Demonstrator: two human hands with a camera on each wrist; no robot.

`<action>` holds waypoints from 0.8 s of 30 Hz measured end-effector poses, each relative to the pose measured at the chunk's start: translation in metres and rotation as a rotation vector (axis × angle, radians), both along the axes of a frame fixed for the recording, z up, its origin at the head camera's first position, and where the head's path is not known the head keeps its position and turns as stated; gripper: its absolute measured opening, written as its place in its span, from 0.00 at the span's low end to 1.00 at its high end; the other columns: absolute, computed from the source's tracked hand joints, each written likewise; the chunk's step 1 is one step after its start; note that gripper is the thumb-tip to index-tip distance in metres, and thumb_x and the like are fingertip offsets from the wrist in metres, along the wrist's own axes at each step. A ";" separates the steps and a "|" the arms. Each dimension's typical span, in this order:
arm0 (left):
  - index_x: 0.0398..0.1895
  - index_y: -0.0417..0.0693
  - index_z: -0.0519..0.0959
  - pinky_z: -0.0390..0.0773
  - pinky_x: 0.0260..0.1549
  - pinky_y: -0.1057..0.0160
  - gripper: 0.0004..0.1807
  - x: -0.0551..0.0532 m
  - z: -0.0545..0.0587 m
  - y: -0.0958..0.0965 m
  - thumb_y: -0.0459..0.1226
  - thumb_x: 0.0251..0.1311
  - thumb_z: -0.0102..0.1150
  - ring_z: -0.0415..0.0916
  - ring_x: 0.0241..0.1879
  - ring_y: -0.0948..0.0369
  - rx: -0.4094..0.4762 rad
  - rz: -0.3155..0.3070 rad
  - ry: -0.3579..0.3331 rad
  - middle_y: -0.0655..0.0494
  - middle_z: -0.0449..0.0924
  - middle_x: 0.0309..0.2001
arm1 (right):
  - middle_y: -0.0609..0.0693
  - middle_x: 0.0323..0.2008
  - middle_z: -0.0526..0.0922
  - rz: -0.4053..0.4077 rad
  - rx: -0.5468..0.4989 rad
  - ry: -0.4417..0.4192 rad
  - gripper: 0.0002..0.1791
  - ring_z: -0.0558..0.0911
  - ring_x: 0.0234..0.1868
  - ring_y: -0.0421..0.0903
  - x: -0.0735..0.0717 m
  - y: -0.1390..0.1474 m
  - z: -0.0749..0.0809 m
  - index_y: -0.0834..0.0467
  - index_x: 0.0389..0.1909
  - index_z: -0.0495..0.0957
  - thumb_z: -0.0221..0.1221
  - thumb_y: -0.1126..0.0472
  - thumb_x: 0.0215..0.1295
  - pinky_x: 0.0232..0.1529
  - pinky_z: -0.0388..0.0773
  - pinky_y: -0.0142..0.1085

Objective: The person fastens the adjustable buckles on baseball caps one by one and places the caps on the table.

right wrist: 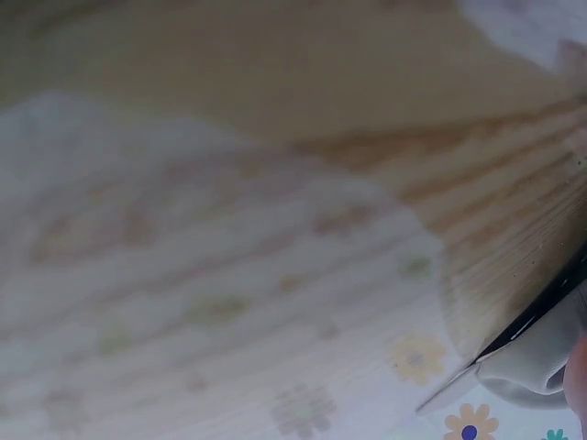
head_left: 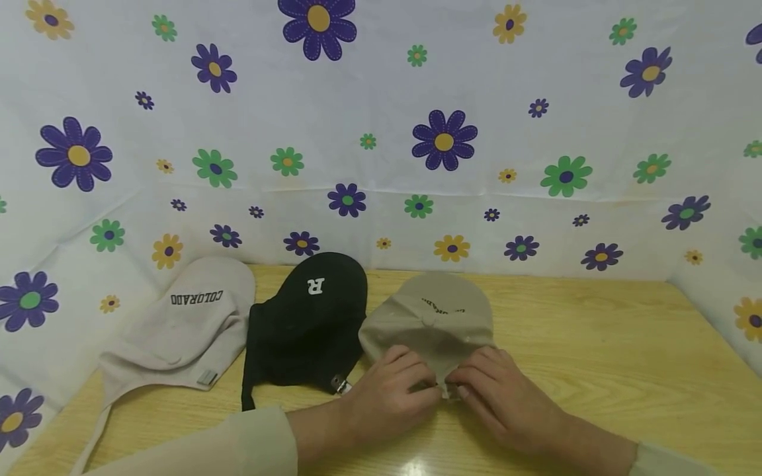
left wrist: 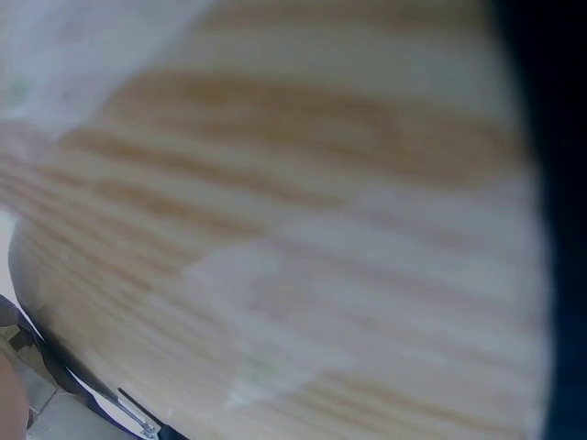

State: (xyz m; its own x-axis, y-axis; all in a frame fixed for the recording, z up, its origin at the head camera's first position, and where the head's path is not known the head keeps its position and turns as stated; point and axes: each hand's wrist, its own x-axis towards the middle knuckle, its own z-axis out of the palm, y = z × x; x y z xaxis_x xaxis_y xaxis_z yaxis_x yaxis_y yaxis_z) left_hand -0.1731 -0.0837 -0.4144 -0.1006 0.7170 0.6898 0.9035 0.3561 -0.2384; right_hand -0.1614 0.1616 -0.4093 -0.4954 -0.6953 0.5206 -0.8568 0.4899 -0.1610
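A tan baseball cap lies on the table with its dark lettering at the far end and its back opening towards me. My left hand pinches the left side of its back strap. Opposite it, my right hand pinches the strap's right side, and the fingertips of both hands nearly meet. The strap's fastening is mostly hidden behind the fingers. Both wrist views are largely filled by blurred wood grain; only a sliver of skin shows at the edge of each.
A black cap with a white letter R lies just left of the tan one, its metal buckle near my left wrist. Farther left is a pale COLORADO cap, its strap trailing forward. A flowered cloth hangs behind the wooden table.
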 end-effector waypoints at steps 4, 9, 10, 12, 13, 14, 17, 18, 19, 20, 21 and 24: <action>0.33 0.54 0.82 0.73 0.46 0.62 0.03 0.000 0.000 -0.001 0.35 0.57 0.64 0.76 0.39 0.64 0.003 0.002 -0.009 0.61 0.79 0.37 | 0.37 0.48 0.78 0.006 0.000 0.002 0.11 0.72 0.50 0.37 -0.001 -0.001 0.000 0.50 0.49 0.79 0.55 0.62 0.70 0.55 0.62 0.32; 0.33 0.54 0.83 0.73 0.46 0.62 0.03 0.000 -0.001 -0.002 0.35 0.57 0.63 0.75 0.39 0.64 0.007 0.002 -0.011 0.61 0.79 0.37 | 0.39 0.47 0.79 0.028 -0.024 0.023 0.11 0.72 0.50 0.38 -0.002 -0.002 -0.001 0.51 0.49 0.79 0.54 0.63 0.70 0.54 0.62 0.32; 0.33 0.54 0.83 0.72 0.46 0.62 0.03 -0.001 -0.001 -0.002 0.35 0.57 0.64 0.75 0.39 0.64 0.008 0.000 -0.011 0.61 0.79 0.37 | 0.39 0.47 0.79 0.027 -0.028 0.028 0.11 0.72 0.50 0.38 -0.002 -0.002 -0.001 0.51 0.49 0.79 0.54 0.64 0.70 0.54 0.62 0.32; 0.33 0.54 0.83 0.72 0.45 0.62 0.03 -0.001 -0.001 -0.001 0.35 0.56 0.64 0.75 0.39 0.64 0.008 0.000 -0.003 0.61 0.79 0.36 | 0.39 0.46 0.79 0.013 -0.027 0.041 0.11 0.72 0.49 0.38 -0.001 -0.003 -0.001 0.51 0.48 0.79 0.55 0.63 0.68 0.52 0.63 0.32; 0.33 0.54 0.83 0.72 0.45 0.62 0.03 -0.001 -0.001 -0.001 0.35 0.56 0.65 0.75 0.39 0.64 0.009 -0.001 -0.001 0.61 0.79 0.36 | 0.39 0.46 0.79 -0.001 -0.020 0.048 0.10 0.73 0.49 0.38 -0.001 -0.003 -0.001 0.50 0.47 0.79 0.56 0.63 0.67 0.51 0.63 0.32; 0.33 0.54 0.83 0.72 0.45 0.62 0.03 -0.001 -0.001 -0.001 0.35 0.56 0.65 0.75 0.39 0.64 0.010 -0.002 -0.001 0.61 0.79 0.36 | 0.38 0.45 0.78 -0.018 -0.012 0.052 0.10 0.73 0.49 0.38 0.000 -0.003 0.000 0.50 0.46 0.79 0.56 0.62 0.66 0.50 0.63 0.32; 0.33 0.54 0.83 0.73 0.45 0.62 0.03 -0.001 -0.001 -0.001 0.36 0.56 0.65 0.75 0.39 0.64 0.011 -0.005 0.003 0.62 0.79 0.36 | 0.37 0.43 0.78 -0.068 0.009 0.073 0.10 0.73 0.47 0.37 0.001 -0.003 0.000 0.49 0.44 0.78 0.58 0.62 0.62 0.45 0.64 0.32; 0.33 0.54 0.83 0.73 0.45 0.62 0.03 -0.001 -0.001 -0.001 0.36 0.56 0.65 0.75 0.39 0.64 0.012 -0.005 0.001 0.62 0.79 0.36 | 0.37 0.43 0.78 -0.081 0.013 0.081 0.10 0.73 0.46 0.37 0.001 -0.003 0.000 0.48 0.43 0.78 0.59 0.61 0.62 0.44 0.65 0.32; 0.33 0.54 0.83 0.73 0.45 0.62 0.03 -0.001 -0.001 -0.001 0.36 0.57 0.64 0.75 0.39 0.64 0.012 -0.004 -0.001 0.62 0.79 0.36 | 0.37 0.43 0.78 -0.091 0.014 0.084 0.09 0.73 0.46 0.37 0.001 -0.003 0.000 0.48 0.42 0.78 0.59 0.61 0.61 0.44 0.65 0.33; 0.34 0.54 0.83 0.73 0.46 0.62 0.03 -0.001 -0.001 -0.001 0.36 0.58 0.64 0.76 0.39 0.64 0.013 -0.002 -0.005 0.62 0.79 0.36 | 0.37 0.42 0.77 -0.096 0.014 0.088 0.09 0.72 0.45 0.37 0.001 -0.003 0.000 0.48 0.42 0.78 0.59 0.61 0.61 0.43 0.65 0.33; 0.34 0.54 0.83 0.73 0.46 0.62 0.03 -0.001 -0.001 -0.001 0.36 0.59 0.63 0.76 0.39 0.64 0.013 -0.001 -0.004 0.62 0.79 0.36 | 0.37 0.41 0.77 -0.097 0.012 0.094 0.07 0.72 0.44 0.37 0.001 -0.003 0.000 0.48 0.41 0.78 0.58 0.61 0.62 0.42 0.65 0.33; 0.33 0.54 0.83 0.73 0.46 0.61 0.02 -0.001 -0.002 0.000 0.36 0.59 0.62 0.76 0.39 0.64 0.015 0.003 0.000 0.62 0.79 0.36 | 0.37 0.39 0.76 -0.100 0.014 0.104 0.05 0.72 0.42 0.37 0.002 -0.004 0.000 0.49 0.38 0.77 0.55 0.59 0.64 0.42 0.65 0.32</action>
